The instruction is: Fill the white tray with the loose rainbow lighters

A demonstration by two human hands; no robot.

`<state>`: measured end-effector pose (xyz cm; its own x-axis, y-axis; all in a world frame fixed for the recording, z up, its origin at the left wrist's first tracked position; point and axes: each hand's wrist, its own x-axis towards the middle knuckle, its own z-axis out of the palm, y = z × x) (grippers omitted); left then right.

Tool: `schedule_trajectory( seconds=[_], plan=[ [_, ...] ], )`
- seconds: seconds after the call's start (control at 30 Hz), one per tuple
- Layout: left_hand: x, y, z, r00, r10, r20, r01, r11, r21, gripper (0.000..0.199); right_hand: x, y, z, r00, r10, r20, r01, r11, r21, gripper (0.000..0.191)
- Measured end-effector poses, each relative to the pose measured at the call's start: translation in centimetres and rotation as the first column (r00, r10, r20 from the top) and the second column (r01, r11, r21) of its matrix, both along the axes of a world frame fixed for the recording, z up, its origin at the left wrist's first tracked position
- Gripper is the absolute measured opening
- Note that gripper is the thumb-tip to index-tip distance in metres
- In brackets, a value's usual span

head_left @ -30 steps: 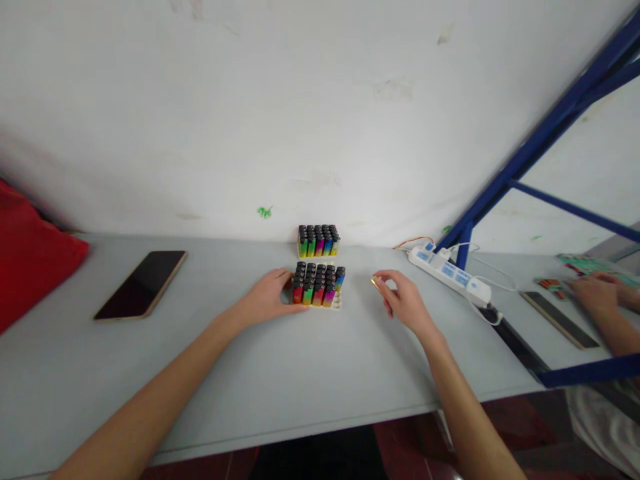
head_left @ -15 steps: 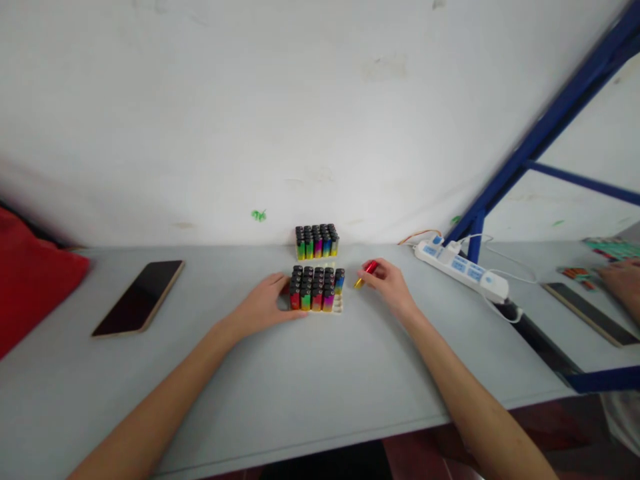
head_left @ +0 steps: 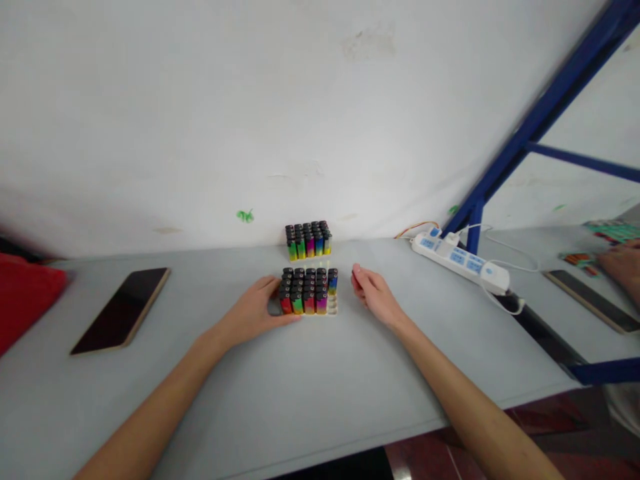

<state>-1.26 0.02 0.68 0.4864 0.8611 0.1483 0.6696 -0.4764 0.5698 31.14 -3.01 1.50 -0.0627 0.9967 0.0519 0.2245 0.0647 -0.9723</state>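
Observation:
Colourful lighters with black tops (head_left: 306, 293) stand upright in rows in a white slotted tray (head_left: 333, 309). The tray's right column holds one blue-yellow lighter (head_left: 333, 283) at the back, with bare slots in front of it. My left hand (head_left: 255, 310) grips the tray's left side, thumb along the front edge and fingers around the left end. To the right of the tray, my right hand (head_left: 375, 293) is closed around a red lighter (head_left: 355, 273), which the fingers mostly hide.
Another block of lighters (head_left: 309, 241) stands behind, near the wall. A phone (head_left: 123, 310) lies left, beside a red bag-like item (head_left: 27, 300). At right are a white power strip (head_left: 460, 261) with cables and a blue metal frame (head_left: 525, 160). Another person's hand (head_left: 623, 267) shows at the far right.
My right hand has turned over, so the red-gold lighter that stuck out is now mostly covered by its fingers. My left hand stays at the tray. The whole view has shifted slightly.

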Motion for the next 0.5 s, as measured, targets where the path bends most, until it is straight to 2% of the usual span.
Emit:
schedule_trajectory(
  seconds=[0.1, 0.2, 0.37, 0.5],
  plan=[
    [-0.05, -0.02, 0.05, 1.0, -0.001, 0.012, 0.001, 1.0, 0.005, 0.065, -0.32, 0.15, -0.13, 0.997, -0.063, -0.05, 0.059, 0.995, -0.082, 0.083],
    [-0.02, -0.03, 0.16, 1.0, -0.004, 0.006, 0.004, 1.0, 0.004, 0.065, -0.58, 0.29, -0.43, 0.993, -0.089, -0.083, 0.078, 0.988, -0.134, 0.077],
    [0.04, -0.05, 0.19, 1.0, 0.015, -0.02, -0.015, 1.0, -0.011, 0.065, -0.69, 0.37, -0.71, 0.997, -0.039, -0.07, 0.028, 0.987, -0.156, 0.066],
    [0.03, -0.09, 0.21, 1.0, 0.009, -0.01, -0.009, 1.0, -0.004, 0.066, -0.74, 0.37, -0.68, 0.994, -0.036, -0.101, 0.019, 0.986, -0.167, 0.073]
  ],
)
